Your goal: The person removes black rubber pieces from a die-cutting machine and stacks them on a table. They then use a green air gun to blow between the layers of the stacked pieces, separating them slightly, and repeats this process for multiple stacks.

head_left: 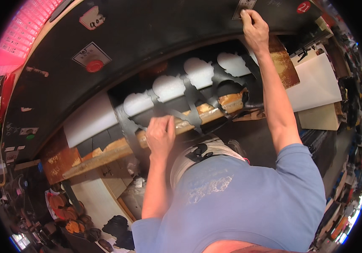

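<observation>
Left hand (pixel 160 134): fingers curled shut, gripping the dark cut-out sheet (pixel 189 90) at the wooden edge (pixel 181 124).
Right hand (pixel 253 26): fingers pressed flat on the black press head (pixel 147 29).
Sheet: lay across the white cutting board (pixel 92 118).

Matt black cut-out sheet (pixel 189 99); worn, rough wooden board (pixel 117 147); dull black machine head (pixel 147 29).

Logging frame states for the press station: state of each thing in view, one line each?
left hand: closed, gripping the wooden board edge
right hand: raised, fingers on the black machine head
black sheet: punched, rounded cut-outs along it, draped over the board
wooden board: flat under the sheet, worn
white cutting pad: showing through the cut-outs
black machine head: above the sheet, not pressed down
</observation>
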Motion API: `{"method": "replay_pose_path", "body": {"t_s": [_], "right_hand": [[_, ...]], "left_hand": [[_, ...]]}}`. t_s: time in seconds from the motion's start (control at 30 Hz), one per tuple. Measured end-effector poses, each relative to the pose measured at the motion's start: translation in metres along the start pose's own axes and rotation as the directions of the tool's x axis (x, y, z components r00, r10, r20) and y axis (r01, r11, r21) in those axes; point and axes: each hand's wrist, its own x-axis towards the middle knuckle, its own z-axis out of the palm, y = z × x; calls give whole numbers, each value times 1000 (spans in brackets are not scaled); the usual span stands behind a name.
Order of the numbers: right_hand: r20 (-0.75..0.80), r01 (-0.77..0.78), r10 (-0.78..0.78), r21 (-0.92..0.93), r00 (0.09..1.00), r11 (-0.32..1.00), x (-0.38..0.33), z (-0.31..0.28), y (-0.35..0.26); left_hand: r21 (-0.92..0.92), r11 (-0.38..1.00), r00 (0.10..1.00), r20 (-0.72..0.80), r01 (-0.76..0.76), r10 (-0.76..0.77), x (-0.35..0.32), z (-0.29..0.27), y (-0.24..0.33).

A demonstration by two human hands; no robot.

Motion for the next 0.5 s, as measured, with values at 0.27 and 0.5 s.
{"method": "replay_pose_path", "body": {"t_s": [0.27, 0.5], "right_hand": [[239, -320, 362, -198, 901, 927, -161, -78, 10], [491, -27, 154, -256, 857, 966, -167, -73, 17]], "left_hand": [[96, 995, 982, -190, 13, 6, 3, 14, 0], [187, 949, 952, -220, 253, -211, 4, 22, -1]]}}
